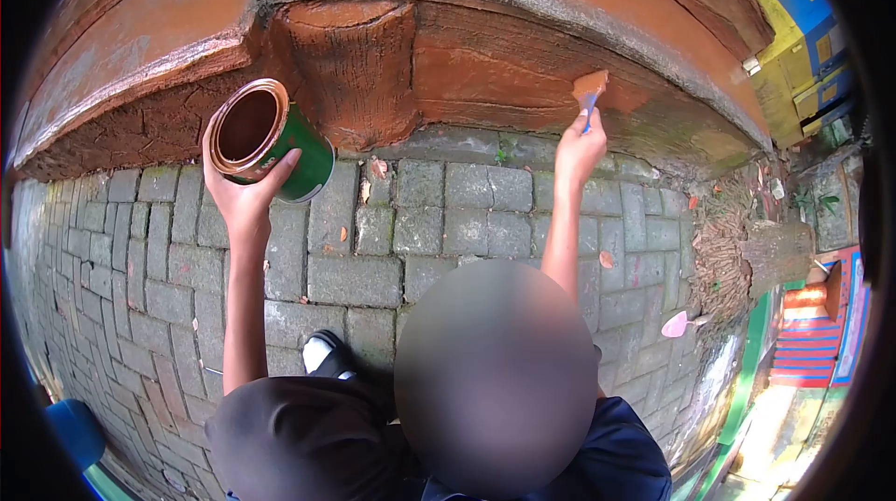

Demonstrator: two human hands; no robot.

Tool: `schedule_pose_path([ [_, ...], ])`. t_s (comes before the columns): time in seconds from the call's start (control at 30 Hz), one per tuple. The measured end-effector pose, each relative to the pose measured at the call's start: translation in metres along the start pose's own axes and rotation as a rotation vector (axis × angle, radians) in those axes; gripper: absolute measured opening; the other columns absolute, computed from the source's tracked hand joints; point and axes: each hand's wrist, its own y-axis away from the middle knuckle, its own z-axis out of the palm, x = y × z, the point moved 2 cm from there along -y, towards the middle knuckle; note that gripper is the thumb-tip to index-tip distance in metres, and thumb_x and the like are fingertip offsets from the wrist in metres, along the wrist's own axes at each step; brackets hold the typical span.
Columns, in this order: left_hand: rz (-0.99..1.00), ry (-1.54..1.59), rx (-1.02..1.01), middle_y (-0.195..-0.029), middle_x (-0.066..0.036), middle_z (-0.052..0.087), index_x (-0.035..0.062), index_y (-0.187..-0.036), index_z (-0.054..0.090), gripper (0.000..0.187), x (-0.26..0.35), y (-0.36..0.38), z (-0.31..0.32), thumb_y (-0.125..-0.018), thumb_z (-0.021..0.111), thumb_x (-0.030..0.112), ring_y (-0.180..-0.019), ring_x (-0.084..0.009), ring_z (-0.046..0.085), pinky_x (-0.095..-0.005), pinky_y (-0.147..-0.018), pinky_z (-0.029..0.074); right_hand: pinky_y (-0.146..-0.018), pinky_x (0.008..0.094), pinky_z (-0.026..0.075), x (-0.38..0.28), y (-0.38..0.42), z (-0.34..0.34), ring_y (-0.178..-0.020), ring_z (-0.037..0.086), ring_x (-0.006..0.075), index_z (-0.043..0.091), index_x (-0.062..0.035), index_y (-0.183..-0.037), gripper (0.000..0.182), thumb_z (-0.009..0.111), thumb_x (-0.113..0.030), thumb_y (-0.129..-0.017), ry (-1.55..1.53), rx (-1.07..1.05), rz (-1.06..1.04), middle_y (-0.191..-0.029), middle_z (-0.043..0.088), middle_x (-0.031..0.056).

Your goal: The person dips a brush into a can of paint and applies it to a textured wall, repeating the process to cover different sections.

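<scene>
A green paint can [306, 157] is gripped in my left hand [245, 185], fingers wrapped round its side and thumb near the rim. Its open mouth shows reddish-brown paint, and more paint coats the rim. My right hand [582, 148] is closed round the blue handle of a paintbrush [590, 95], whose paint-covered bristles are at the lower face of the orange-brown wall [504, 71]. To the right of the brush, the wall [686, 123] looks duller, with greyish, wood-like grooves. Left of it the surface is more evenly reddish brown.
Grey paving blocks [448, 185] run along the wall's foot, with scattered dry leaves [607, 259]. A tree base with roots [723, 254] stands at the right. A blue object [75, 433] sits at the lower left. A sandalled foot [327, 354] rests on the paving.
</scene>
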Motion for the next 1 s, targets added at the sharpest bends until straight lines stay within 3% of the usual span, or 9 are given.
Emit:
schedule_pose_path([
  [0.13,-0.01,-0.035,-0.064,-0.125,-0.011,0.058,-0.0005,-0.136,0.046,0.085,0.013,0.0,0.003,-0.063,0.088,0.003,-0.116,-0.0202,0.058,-0.0353,-0.101,0.047,-0.049,0.0475,0.043,-0.064,0.03,0.016,-0.055,0.065,0.0374,0.06,0.0058,-0.124,0.03,0.05,-0.012,-0.101,-0.035,-0.009,-0.076,-0.061,0.061,0.0222],
  [0.23,-0.014,-0.052,-0.091,-0.127,-0.012,0.058,-0.0006,-0.136,0.045,0.086,0.017,0.002,-0.002,-0.062,0.089,0.005,-0.116,-0.0209,0.058,-0.0361,-0.102,0.047,-0.046,0.0452,0.04,-0.117,0.054,0.02,-0.047,0.059,0.0323,0.06,0.0055,-0.123,0.03,0.05,-0.013,-0.102,-0.141,-0.216,-0.05,-0.057,0.057,0.0183],
  [0.33,0.052,-0.081,-0.062,-0.128,-0.013,0.058,-0.0007,-0.137,0.045,0.088,0.017,0.007,-0.007,-0.061,0.09,0.005,-0.117,-0.0216,0.058,-0.0365,-0.103,0.046,-0.05,0.0468,0.049,-0.156,0.094,0.061,-0.056,0.065,0.0356,0.056,0.0079,-0.128,0.035,0.054,-0.012,-0.1,-0.261,-0.424,-0.352,-0.067,0.064,0.0226],
  [0.37,0.055,-0.095,-0.069,-0.127,-0.013,0.058,-0.0008,-0.137,0.045,0.088,0.017,0.005,-0.009,-0.061,0.09,0.006,-0.117,-0.0218,0.058,-0.0366,-0.103,0.046,-0.052,0.0475,0.05,-0.169,0.107,0.068,-0.06,0.067,0.0371,0.056,0.0073,-0.129,0.035,0.054,-0.01,-0.1,-0.166,-0.281,-0.45,-0.067,0.064,0.0233],
  [0.47,0.052,-0.11,-0.056,-0.127,-0.013,0.059,-0.0009,-0.137,0.044,0.089,0.017,0.003,-0.014,-0.061,0.091,0.006,-0.118,-0.0221,0.058,-0.0368,-0.104,0.046,-0.055,0.0494,0.048,-0.152,0.077,0.051,-0.064,0.068,0.0401,0.059,-0.0008,-0.13,0.033,0.055,-0.013,-0.099,-0.249,-0.502,-0.334,-0.072,0.065,0.0249],
  [0.63,0.065,-0.066,-0.078,-0.127,-0.013,0.059,-0.0003,-0.137,0.045,0.09,0.022,0.001,-0.013,-0.061,0.091,0.007,-0.118,-0.0224,0.058,-0.0373,-0.104,0.046,-0.062,0.0462,0.051,-0.079,0.022,0.025,-0.074,0.068,0.0423,0.063,-0.0085,-0.128,0.033,0.058,-0.024,-0.1,-0.243,-0.506,-0.401,-0.079,0.064,0.0277],
  [0.83,0.089,-0.129,-0.047,-0.127,-0.013,0.059,-0.0003,-0.137,0.045,0.091,0.027,-0.003,-0.03,-0.059,0.092,0.006,-0.117,-0.0226,0.059,-0.0385,-0.103,0.048,-0.072,0.0342,0.052,0.017,-0.058,-0.048,-0.075,0.069,0.0231,0.065,-0.0066,-0.125,0.035,0.06,-0.03,-0.099,0.081,-0.487,-0.135,-0.095,0.072,0.0226],
  [0.9,0.111,-0.114,-0.039,-0.127,-0.013,0.06,-0.0004,-0.137,0.045,0.092,0.027,-0.004,-0.037,-0.058,0.092,0.005,-0.117,-0.0226,0.06,-0.0383,-0.102,0.049,-0.071,0.0359,0.051,0.057,-0.074,-0.069,-0.077,0.068,0.0209,0.067,-0.005,-0.123,0.036,0.059,-0.032,-0.1,0.106,-0.345,-0.153,-0.092,0.071,0.023],
  [1.0,0.096,-0.14,-0.022,-0.126,-0.012,0.06,-0.0005,-0.137,0.045,0.091,0.032,-0.003,-0.043,-0.059,0.092,0.005,-0.116,-0.0224,0.06,-0.0379,-0.102,0.049,-0.072,0.0434,0.05,0.118,-0.089,-0.094,-0.081,0.069,0.0345,0.067,-0.0028,-0.119,0.035,0.055,-0.03,-0.101,0.226,-0.159,-0.042,-0.091,0.069,0.0248],
])
